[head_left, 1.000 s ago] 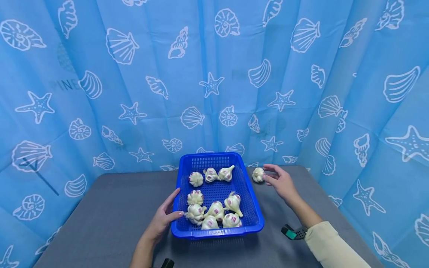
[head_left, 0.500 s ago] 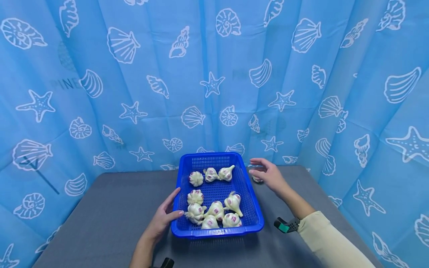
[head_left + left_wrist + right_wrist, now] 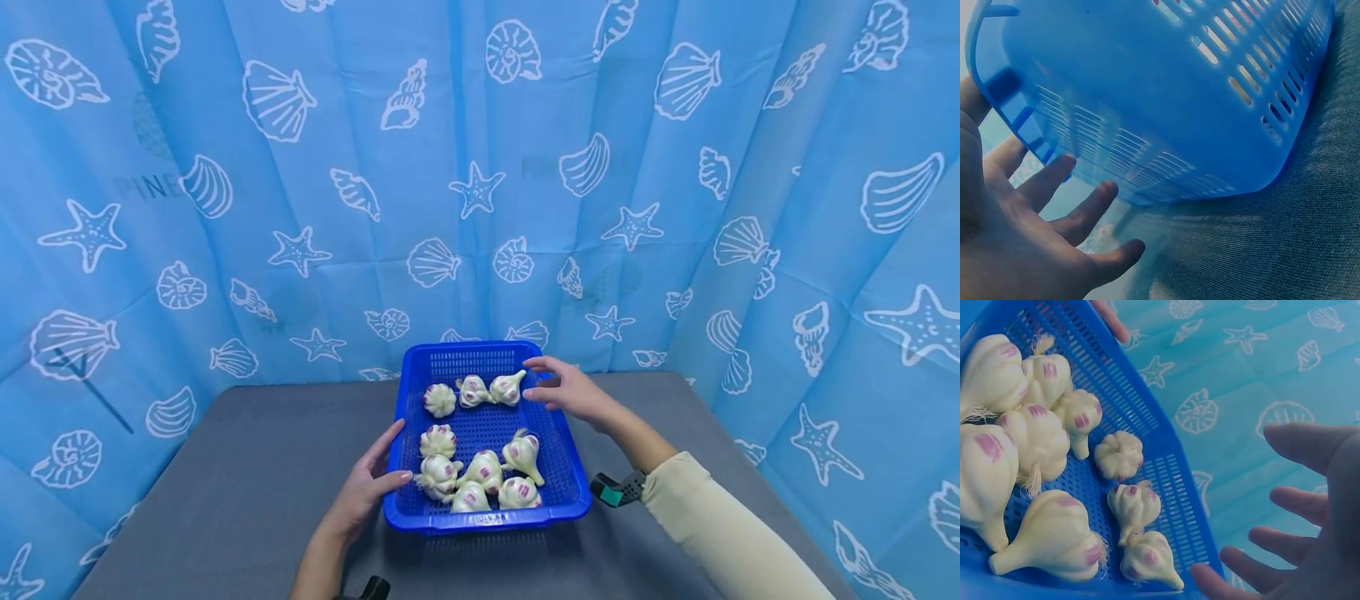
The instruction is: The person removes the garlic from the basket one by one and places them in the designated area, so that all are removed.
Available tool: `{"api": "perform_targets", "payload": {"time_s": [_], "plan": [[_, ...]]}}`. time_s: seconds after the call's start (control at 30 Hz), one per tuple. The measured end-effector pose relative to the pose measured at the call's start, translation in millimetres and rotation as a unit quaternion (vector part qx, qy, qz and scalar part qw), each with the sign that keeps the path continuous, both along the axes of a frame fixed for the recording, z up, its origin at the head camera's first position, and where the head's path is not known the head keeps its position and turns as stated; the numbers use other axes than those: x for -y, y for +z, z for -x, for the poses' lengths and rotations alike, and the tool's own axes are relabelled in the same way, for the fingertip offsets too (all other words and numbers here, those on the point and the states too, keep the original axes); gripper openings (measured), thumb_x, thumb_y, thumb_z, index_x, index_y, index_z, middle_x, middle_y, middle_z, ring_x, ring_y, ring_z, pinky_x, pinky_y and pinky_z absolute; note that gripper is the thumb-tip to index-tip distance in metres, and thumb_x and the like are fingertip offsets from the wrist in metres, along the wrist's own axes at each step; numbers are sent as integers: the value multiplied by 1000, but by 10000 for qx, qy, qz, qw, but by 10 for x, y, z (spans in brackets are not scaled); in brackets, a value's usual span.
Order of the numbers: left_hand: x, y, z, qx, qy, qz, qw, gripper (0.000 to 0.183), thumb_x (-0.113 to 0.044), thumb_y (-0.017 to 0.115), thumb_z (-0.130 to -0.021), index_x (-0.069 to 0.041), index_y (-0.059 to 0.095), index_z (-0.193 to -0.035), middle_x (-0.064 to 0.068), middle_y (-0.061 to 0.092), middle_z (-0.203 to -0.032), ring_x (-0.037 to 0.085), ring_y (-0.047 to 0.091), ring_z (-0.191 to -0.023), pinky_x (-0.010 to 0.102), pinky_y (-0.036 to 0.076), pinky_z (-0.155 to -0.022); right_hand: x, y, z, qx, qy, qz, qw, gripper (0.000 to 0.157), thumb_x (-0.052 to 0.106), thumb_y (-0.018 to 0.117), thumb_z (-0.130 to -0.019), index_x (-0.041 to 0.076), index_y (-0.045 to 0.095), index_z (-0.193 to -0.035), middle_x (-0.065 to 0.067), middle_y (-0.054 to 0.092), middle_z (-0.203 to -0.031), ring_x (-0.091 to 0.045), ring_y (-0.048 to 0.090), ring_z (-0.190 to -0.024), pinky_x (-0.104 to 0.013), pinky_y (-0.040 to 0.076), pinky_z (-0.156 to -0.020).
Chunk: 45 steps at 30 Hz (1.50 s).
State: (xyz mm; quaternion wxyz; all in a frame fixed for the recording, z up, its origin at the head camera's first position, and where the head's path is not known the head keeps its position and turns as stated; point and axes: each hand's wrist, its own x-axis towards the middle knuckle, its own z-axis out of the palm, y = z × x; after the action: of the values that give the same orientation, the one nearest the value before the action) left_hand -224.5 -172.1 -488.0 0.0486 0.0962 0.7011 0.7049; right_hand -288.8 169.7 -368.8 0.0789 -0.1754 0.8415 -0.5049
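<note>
My left hand (image 3: 358,492) holds the left rim of a blue plastic basket (image 3: 486,522). The thumb lies over the rim; in the left wrist view the other fingers (image 3: 1088,212) spread outside the slotted wall. Several garlic bulbs (image 3: 483,472) with purple marks sit in the basket, a row at the back and a cluster at the front. My right hand (image 3: 567,389) is over the basket's back right rim, fingertips near the back right garlic bulb (image 3: 507,388). In the right wrist view its fingers (image 3: 1297,506) are spread, with nothing between them. The spot just behind it is hidden.
The basket stands on a grey cloth-covered table (image 3: 285,467). A blue curtain (image 3: 465,208) with white seashells hangs behind and beside it. A black wrist device (image 3: 617,490) juts from the right forearm; another black piece (image 3: 375,588) shows below the left hand.
My right hand has moved left, away from the garlic bulb on the table and over the basket's right rim. That bulb is hidden from view now. The left hand has stayed put.
</note>
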Motion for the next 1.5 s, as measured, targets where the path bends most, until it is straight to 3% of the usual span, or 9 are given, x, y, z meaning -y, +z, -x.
{"api": "perform_targets", "payload": {"time_s": [0.27, 0.53, 0.93, 1.2, 1.5], "plan": [[8, 8, -2, -80, -82, -52, 9999, 76, -21, 69, -89, -24, 29, -154, 16, 24, -157, 42, 34, -136, 58, 34, -104, 159, -43, 62, 691, 347, -343, 9964, 65, 28, 70, -90, 8, 42, -144, -22, 38, -146, -44, 44, -128, -59, 46, -92], [6, -32, -21, -25, -25, -45, 10000, 73, -18, 66, -91, -24, 30, -153, 17, 25, -156, 43, 34, -136, 58, 35, -104, 328, -127, 80, 1141, 267, -956, 9885, 68, 33, 74, -86, 12, 45, -144, -23, 39, -145, -43, 45, -125, -61, 47, -87], [-14, -3, -9, 21, -37, -27, 10000, 73, -16, 66, -91, -25, 30, -154, 15, 24, -157, 41, 34, -136, 57, 35, -104, 503, -269, 77, 1377, 378, -1763, 9739, 66, 27, 77, -84, 9, 49, -141, -20, 37, -148, -43, 48, -123, -63, 46, -87], [-15, -2, -8, 15, -19, -46, 10000, 73, -18, 66, -91, -27, 31, -153, 14, 25, -157, 42, 34, -136, 59, 35, -103, 576, -424, 109, 1513, 681, -2145, 9625, 61, 22, 77, -83, 10, 53, -138, -18, 44, -143, -40, 51, -120, -62, 47, -85], [-1, -6, 7, -50, -20, -43, 10000, 72, -19, 66, -90, -27, 31, -153, 14, 25, -157, 42, 33, -137, 59, 34, -104, 626, -522, 195, 1080, 932, -2775, 9501, 44, 3, 77, -78, 15, 69, -119, -10, 57, -126, -27, 57, -105, -50, 54, -76]]}}
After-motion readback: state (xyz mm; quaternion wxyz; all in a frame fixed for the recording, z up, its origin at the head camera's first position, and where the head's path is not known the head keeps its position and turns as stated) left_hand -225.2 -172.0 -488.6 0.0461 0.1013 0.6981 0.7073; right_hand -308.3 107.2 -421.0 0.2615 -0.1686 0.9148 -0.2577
